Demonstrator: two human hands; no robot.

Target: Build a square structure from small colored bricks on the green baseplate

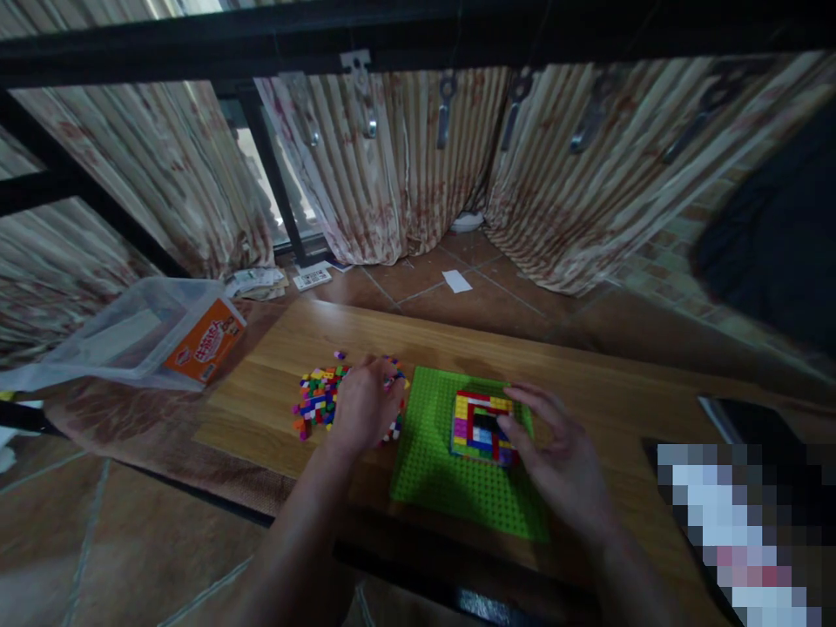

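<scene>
A pile of small, many-coloured toy building bricks [317, 396] lies on the wooden table. My left hand [369, 401] is over its right part, fingers curled down among the bricks; anything between the fingertips is hidden. Beside the pile lies a green studded baseplate [424, 470]. On it stands a low, square brick structure [462, 428] with walls in red, yellow, purple, blue and white around a dark hollow. My right hand [565, 457] is at the structure's right side, thumb and fingers spread apart, the tips at or close to its edge. No brick is visible in it.
A clear plastic box [144, 335] with an orange label sits beyond the table's left end. A dark flat object [758, 427] lies at the right, above a blurred-out patch [738, 531]. Curtains [392, 174] hang behind a dark rail [418, 39]; papers [455, 280] lie on the tiled floor.
</scene>
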